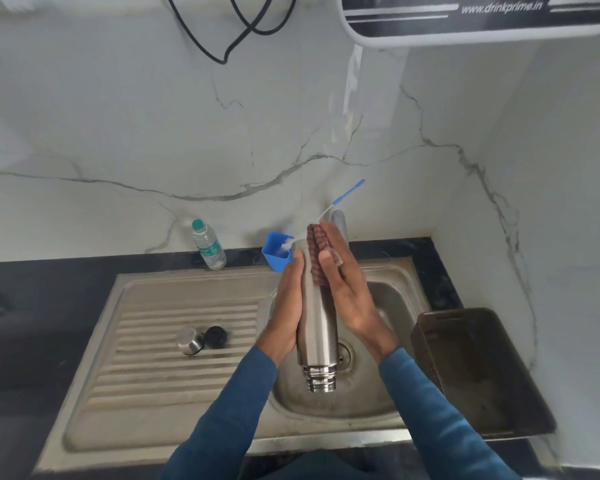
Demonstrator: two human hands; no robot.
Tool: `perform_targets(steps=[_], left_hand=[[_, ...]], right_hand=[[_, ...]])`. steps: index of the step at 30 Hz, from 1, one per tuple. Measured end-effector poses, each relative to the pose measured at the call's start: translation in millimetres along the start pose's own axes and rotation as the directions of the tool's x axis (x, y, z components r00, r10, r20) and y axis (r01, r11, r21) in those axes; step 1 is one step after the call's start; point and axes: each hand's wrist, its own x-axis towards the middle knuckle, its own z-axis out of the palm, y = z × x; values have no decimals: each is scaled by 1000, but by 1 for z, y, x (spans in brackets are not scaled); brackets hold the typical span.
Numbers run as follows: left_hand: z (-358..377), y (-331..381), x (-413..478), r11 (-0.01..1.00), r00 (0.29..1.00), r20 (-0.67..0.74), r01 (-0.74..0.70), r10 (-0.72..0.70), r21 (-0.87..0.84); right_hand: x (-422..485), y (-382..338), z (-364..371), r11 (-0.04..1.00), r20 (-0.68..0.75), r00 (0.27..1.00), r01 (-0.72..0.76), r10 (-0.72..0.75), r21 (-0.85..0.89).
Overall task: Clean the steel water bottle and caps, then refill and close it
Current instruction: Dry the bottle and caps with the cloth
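Both hands clamp the steel bottle (317, 327) over the sink basin (388, 299): the left hand (288, 306) wraps its side, and the right hand (347, 289) presses a reddish scrub cloth (317, 251) flat against its upper end. The bottle hangs upside down, its threaded mouth pointing toward the drain (345, 355).

Around it, a steel sink with a ribbed drainboard (174, 358) sits in a dark counter (32, 306), backed by white marble-look wall panels with grey veins. On the drainboard lie a steel cap (189, 340) and a black inner cap (216, 337), touching. A blue holder (274, 251) with a blue-handled bottle brush (349, 192) and a clear plastic water bottle (208, 245) stand at the back; a brown basket (478, 368) sits right of the basin.

The bottle's body is brushed, unmarked steel, its neck polished. A water purifier (482, 19) overhead reads "www.drinkprime.in".
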Motion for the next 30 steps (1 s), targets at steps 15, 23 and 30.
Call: perform_targets(steps=[15,23,30], left_hand=[[0,11,5,998,999,20,49,-48,-28],[7,5,-1,997,997,8,71,-71,-37],[-15,12,34,969,967,-155,177,-204,-173]], right_hand=[[-32,-4,6,992,-20,997,67,-69,-106],[-4,-3,1,1000,-65,998,5,-7,-20],[-72,2,3,996,93,992,-89,89,0]])
